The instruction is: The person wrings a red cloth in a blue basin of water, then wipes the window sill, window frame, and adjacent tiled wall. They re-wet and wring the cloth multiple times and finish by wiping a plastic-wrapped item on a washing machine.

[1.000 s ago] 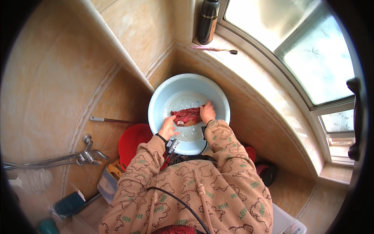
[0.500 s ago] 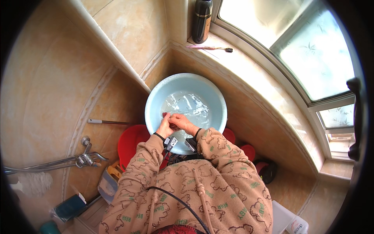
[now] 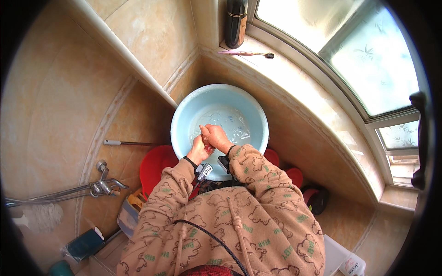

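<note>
- Two bare hands, in the cuffs of a tan fleece top printed with brown bear outlines [image 3: 221, 216], brought together above the near-left part of the basin.
- One right hand [image 3: 215, 134], fingers curled tight, pressed over its partner.
- One left hand [image 3: 198, 149], closed from beneath and beside, touching the right.
- One dark red cloth [image 3: 209, 149], bunched small between the two palms and clenched by both; only a scrap shows from where I stand, the remainder hidden by fingers.
- One round, pale blue plastic basin [image 3: 221, 96], directly below the hands, with shallow clear water [image 3: 237, 126] catching the window light.
- Step in hand, by my judgement: wringing or hand-rubbing the wet cloth over the basin; which of the two, I cannot tell.
- Next move, as I judge it: calls for a firm twist with the hands turning opposite ways, kept above the water so drips fall inside, then a loosened grip to open the folds.
- One open red plastic tub [image 3: 154, 168], beside the basin at the person's left, apart from both hands.
</note>
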`<move>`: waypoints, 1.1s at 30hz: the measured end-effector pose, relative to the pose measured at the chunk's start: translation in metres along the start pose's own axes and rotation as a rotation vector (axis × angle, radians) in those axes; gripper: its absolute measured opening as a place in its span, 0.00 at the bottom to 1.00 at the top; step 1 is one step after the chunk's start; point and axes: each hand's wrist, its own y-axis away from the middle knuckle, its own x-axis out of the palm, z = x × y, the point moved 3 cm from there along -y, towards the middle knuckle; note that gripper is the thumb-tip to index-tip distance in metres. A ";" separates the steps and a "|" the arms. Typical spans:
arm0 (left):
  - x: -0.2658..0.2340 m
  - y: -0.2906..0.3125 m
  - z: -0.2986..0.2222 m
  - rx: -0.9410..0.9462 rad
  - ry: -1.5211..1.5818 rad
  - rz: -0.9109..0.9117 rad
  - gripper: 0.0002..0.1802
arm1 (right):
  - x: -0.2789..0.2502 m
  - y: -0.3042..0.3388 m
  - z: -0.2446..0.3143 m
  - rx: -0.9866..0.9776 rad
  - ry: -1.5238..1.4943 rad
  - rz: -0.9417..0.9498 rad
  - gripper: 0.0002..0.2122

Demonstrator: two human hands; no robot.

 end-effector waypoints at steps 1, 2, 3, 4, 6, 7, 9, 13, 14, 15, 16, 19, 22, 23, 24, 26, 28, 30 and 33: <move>0.005 0.002 -0.002 0.038 0.009 -0.048 0.18 | -0.001 -0.005 -0.004 -0.098 0.099 -0.058 0.24; 0.008 0.006 -0.005 0.069 -0.005 -0.051 0.15 | -0.003 -0.012 -0.016 -0.047 0.247 -0.065 0.25; 0.010 0.007 -0.005 0.102 -0.024 -0.048 0.13 | -0.005 -0.013 -0.032 0.039 0.309 -0.079 0.25; 0.009 0.009 -0.007 0.139 -0.052 -0.122 0.11 | -0.012 -0.015 -0.049 0.094 0.357 -0.093 0.25; 0.003 0.012 -0.010 0.204 -0.129 -0.138 0.16 | -0.027 -0.015 -0.082 0.205 0.404 -0.136 0.24; -0.004 0.013 -0.010 0.170 -0.130 -0.234 0.18 | -0.036 -0.012 -0.099 0.309 0.410 -0.165 0.24; -0.021 0.014 -0.007 0.105 -0.113 -0.454 0.22 | -0.054 -0.015 -0.118 0.277 0.408 -0.238 0.23; -0.035 0.010 -0.001 -0.011 -0.116 -0.387 0.35 | -0.072 -0.025 -0.124 0.284 0.449 -0.435 0.22; -0.034 0.008 0.002 -0.039 -0.145 -0.345 0.39 | -0.066 -0.025 -0.122 0.326 0.439 -0.453 0.22; -0.032 0.006 0.005 -0.052 -0.140 -0.324 0.40 | -0.054 -0.022 -0.120 0.326 0.442 -0.399 0.22; -0.029 0.005 0.008 -0.063 -0.138 -0.320 0.40 | -0.036 -0.014 -0.117 0.319 0.440 -0.381 0.22; -0.022 0.002 0.014 -0.121 -0.098 -0.313 0.39 | 0.018 0.006 -0.104 0.304 0.360 -0.299 0.20; -0.020 -0.001 0.017 -0.208 0.012 -0.223 0.35 | 0.039 0.000 -0.084 0.199 -0.107 0.080 0.15; -0.021 -0.002 0.015 -0.170 0.016 -0.185 0.35 | 0.041 0.003 -0.074 0.193 -0.195 0.106 0.14; -0.025 -0.003 0.013 -0.130 0.018 -0.173 0.34 | 0.042 0.005 -0.063 0.218 -0.276 0.138 0.13; -0.034 -0.007 0.011 -0.078 0.080 -0.178 0.34 | 0.037 0.010 -0.038 0.184 -0.487 0.239 0.12; -0.047 -0.009 0.010 0.002 0.120 -0.129 0.30 | 0.031 0.022 -0.016 0.184 -0.696 0.397 0.08; -0.060 -0.009 0.008 0.014 -0.015 0.039 0.23 | 0.024 0.031 0.003 0.110 -0.667 0.437 0.07; -0.064 -0.018 0.008 -0.068 0.103 0.386 0.24 | 0.019 0.040 0.021 0.104 -0.662 0.428 0.08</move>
